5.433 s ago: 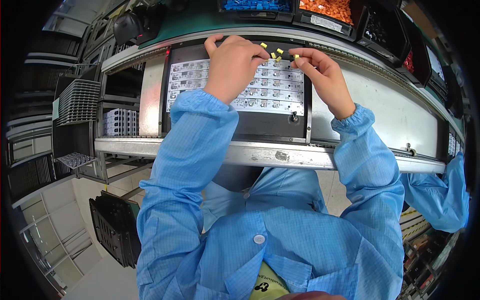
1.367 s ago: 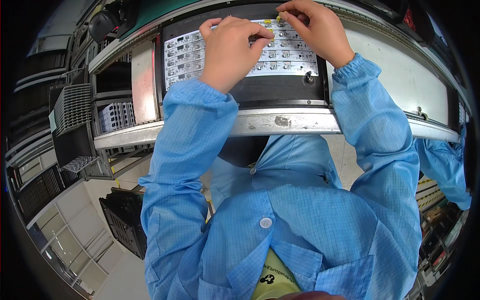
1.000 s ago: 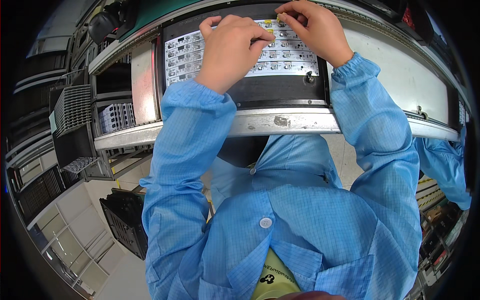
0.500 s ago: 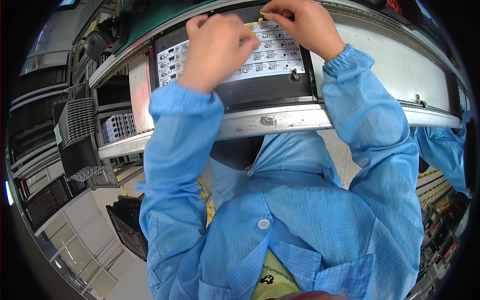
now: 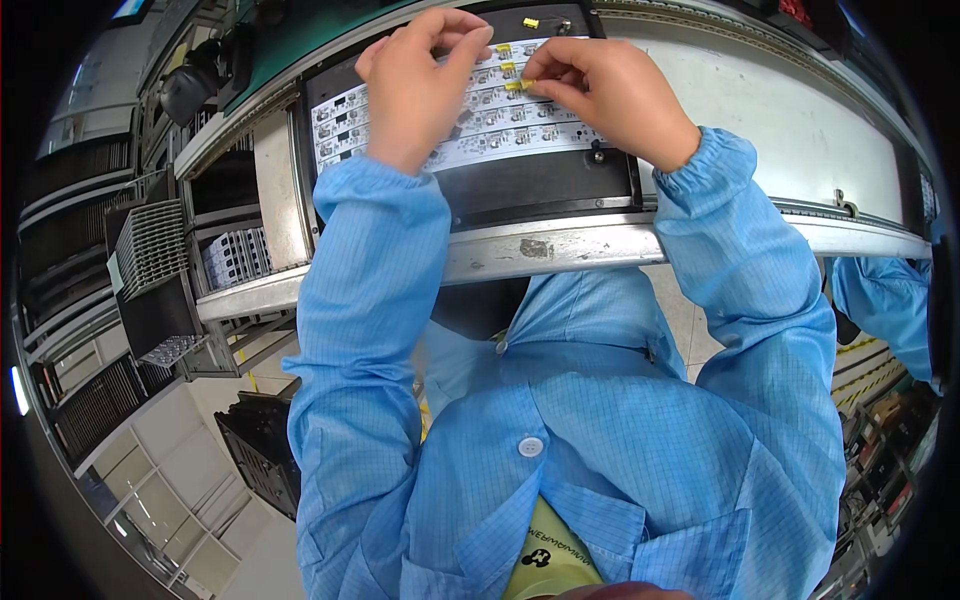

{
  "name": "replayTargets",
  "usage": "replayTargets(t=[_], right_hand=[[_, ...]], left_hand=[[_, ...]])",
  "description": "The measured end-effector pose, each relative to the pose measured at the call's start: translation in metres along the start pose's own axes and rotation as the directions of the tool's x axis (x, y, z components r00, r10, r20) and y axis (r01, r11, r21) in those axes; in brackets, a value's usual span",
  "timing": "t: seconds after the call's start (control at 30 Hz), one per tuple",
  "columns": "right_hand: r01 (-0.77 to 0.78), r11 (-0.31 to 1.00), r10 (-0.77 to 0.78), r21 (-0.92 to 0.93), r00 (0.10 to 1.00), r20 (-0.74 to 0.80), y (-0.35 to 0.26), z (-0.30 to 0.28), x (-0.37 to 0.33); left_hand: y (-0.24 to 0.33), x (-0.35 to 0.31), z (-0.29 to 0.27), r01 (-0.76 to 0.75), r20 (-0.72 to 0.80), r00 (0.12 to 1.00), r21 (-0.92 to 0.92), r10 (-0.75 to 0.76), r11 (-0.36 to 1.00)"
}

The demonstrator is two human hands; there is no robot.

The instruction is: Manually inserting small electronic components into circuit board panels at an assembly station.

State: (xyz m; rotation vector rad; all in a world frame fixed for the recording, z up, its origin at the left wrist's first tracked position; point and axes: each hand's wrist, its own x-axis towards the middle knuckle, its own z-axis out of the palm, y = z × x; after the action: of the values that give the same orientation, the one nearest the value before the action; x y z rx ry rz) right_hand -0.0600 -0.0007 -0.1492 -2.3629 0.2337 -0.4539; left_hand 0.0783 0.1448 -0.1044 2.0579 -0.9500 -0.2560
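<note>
A white circuit board panel (image 5: 470,151) with several rows of small parts lies in a black carrier tray (image 5: 540,186). My right hand (image 5: 620,95) is over the panel's right part, thumb and forefinger pinched at a small yellow component (image 5: 516,86) on one row. Two similar yellow pieces (image 5: 508,70) sit on the rows just beyond it. Over the middle of the panel is my left hand (image 5: 418,90), thumb and forefinger brought together near the far edge; whatever is between them is too small to make out. A loose-looking yellow piece (image 5: 530,22) lies on the tray's far border.
A metal rail (image 5: 560,243) runs along the near side of the line. To the right is a pale flat plate (image 5: 760,130). Racks with slotted trays (image 5: 155,245) stand at the left. Another blue sleeve (image 5: 880,310) shows at the far right.
My right hand has come nearer from the tray's far border to a row of the panel. My left hand has shifted slightly away from me, its thumb and forefinger now together. The tray has slid slightly right.
</note>
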Motion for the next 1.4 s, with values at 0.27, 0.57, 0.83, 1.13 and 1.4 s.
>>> replayTargets(t=[0.27, 0.57, 0.83, 1.13, 1.4], right_hand=[[0.186, 0.972, -0.187, -0.142, 0.982, 0.007, -0.012, -0.001, 0.002], [0.161, 0.986, -0.158, -0.050, 0.986, 0.051, -0.012, 0.003, 0.000], [0.165, 0.985, -0.163, -0.041, 0.986, 0.042, -0.011, 0.002, 0.000], [0.155, 0.987, -0.153, -0.037, 0.987, 0.058, -0.009, 0.001, 0.001], [0.146, 0.989, -0.143, -0.037, 0.987, 0.070, -0.008, -0.003, 0.001]], left_hand=[[-0.032, -0.010, 0.004, -0.048, -0.064, 0.998, -0.312, 0.029, 0.949], [-0.028, -0.012, 0.002, -0.124, -0.040, 0.992, -0.214, 0.118, 0.969], [-0.034, -0.012, 0.008, -0.104, -0.010, 0.994, -0.264, 0.105, 0.959], [-0.036, -0.012, 0.009, -0.127, -0.016, 0.992, -0.282, 0.128, 0.951], [-0.035, -0.012, 0.010, -0.096, 0.029, 0.994, -0.293, 0.109, 0.951]])
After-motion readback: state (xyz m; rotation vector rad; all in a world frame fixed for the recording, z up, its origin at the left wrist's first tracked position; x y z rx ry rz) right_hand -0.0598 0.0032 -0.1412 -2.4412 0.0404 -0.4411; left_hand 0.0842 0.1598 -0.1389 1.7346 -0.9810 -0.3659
